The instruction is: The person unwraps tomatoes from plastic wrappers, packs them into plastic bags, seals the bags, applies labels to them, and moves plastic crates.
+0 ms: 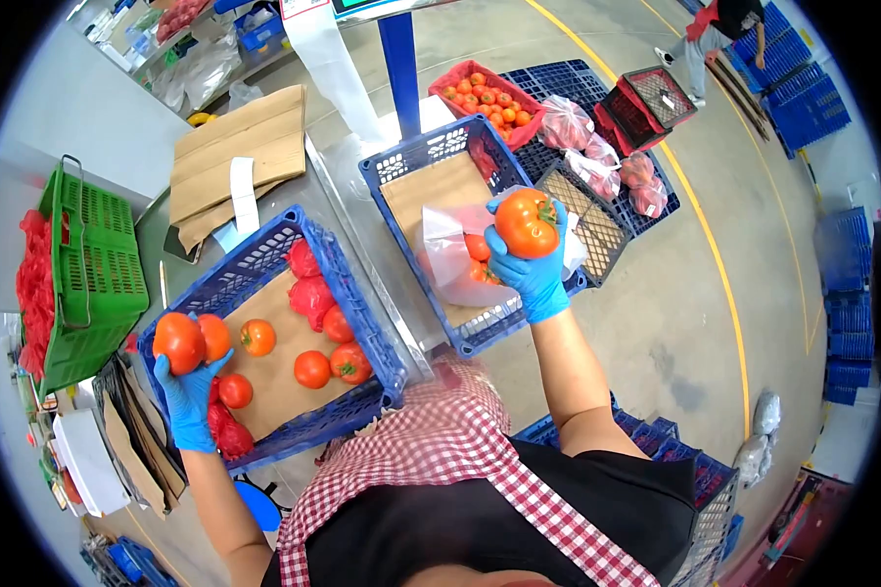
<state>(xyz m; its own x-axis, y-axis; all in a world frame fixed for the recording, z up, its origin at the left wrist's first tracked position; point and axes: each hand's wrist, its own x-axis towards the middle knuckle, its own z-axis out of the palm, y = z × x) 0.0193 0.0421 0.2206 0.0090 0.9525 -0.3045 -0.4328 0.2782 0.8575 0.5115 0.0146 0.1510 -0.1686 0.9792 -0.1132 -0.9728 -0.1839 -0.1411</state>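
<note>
My left hand (186, 396), in a blue glove, is closed around a large tomato (179, 340) at the left side of a cardboard-lined blue crate (294, 430). A second tomato (213, 338) lies against its fingers; whether it is gripped I cannot tell. Loose tomatoes (312, 370) and red netting (311, 298) lie in that crate. My gloved right hand (531, 279) grips a big orange-red tomato (527, 223) above the right edge of another blue crate (382, 161). Below it, a clear plastic bag (445, 256) holds several tomatoes (478, 259).
A metal scale with a blue post (399, 78) stands behind the second crate. Flat cardboard (240, 152) and a green crate (93, 284) are to the left. Beyond, a tomato-filled crate (489, 98) and bagged produce (592, 161) sit on blue pallets; a person (719, 34) is far right.
</note>
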